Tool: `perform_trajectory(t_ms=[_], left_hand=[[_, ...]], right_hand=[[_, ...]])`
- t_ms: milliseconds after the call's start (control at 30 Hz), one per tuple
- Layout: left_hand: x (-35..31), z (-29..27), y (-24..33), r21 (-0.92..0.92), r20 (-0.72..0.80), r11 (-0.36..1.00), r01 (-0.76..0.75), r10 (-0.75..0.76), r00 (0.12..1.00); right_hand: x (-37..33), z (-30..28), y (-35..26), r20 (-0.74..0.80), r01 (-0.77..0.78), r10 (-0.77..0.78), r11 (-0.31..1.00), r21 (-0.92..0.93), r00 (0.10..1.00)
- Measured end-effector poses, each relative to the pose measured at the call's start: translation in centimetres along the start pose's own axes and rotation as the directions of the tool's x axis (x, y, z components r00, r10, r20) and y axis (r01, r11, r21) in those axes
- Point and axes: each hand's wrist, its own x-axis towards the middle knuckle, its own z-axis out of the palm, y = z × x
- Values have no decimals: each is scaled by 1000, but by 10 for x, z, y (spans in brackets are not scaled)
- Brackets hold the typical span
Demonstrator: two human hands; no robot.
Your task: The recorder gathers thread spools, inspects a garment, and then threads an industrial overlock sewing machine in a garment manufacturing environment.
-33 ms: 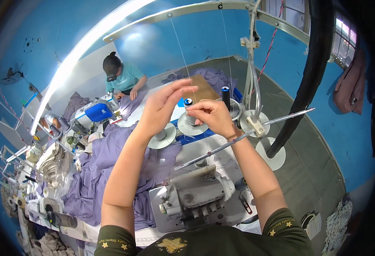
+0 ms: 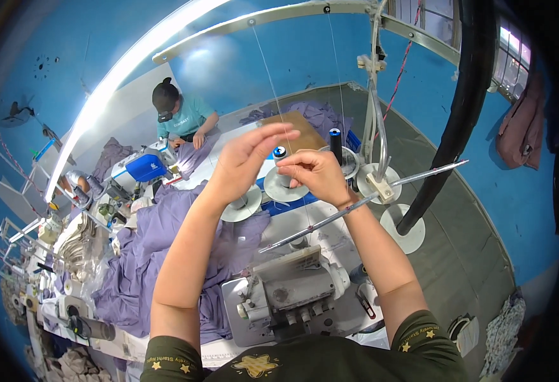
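My right hand (image 2: pixel 318 175) is closed in a pinch in front of the thread stand, with a thin white thread (image 2: pixel 268 70) coming down from the overhead guide bar to its fingertips. Beside it, my left hand (image 2: pixel 241 162) is raised with fingers stretched out and holds nothing I can see. Just behind the hands stands a thread spool (image 2: pixel 279 153) with a blue-and-white top on a round white disc (image 2: pixel 284 191). A metal guide rod (image 2: pixel 333 218) crosses under my right wrist. Below it sits a pale sewing machine (image 2: pixel 298 293).
Purple fabric (image 2: pixel 165 248) is heaped left of the machine. Small red-handled snips (image 2: pixel 367 304) lie to its right. A black hose (image 2: pixel 448 146) rises at the right. Across the table, a person (image 2: pixel 184 114) handles purple cloth near a blue-and-white sewing machine (image 2: pixel 146 167).
My left hand has shifted very slightly right, towards the right hand. The right hand keeps its pinch in nearly the same place.
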Motion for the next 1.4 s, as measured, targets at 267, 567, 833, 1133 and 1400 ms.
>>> perform_trajectory(t_ms=[267,567,833,1133,1400], left_hand=[[4,-4,-23,288,96,958,-8,-21,995],[-8,-19,-33,11,17,989,145,-146,989],[-24,-5,-28,-273,-115,926,262,-302,946],[-46,9,-10,-737,-71,644,207,-378,923],[-82,24,6,-504,-127,859,90,-177,976]], right_hand=[[-2,4,-8,73,-16,0,978,210,997],[-3,1,-16,27,-16,5,906,422,1000],[-12,3,-18,-302,62,26,959,277,953],[-16,17,-40,-312,118,-106,993,19,944],[-27,19,-38,-264,98,-125,989,-113,956]])
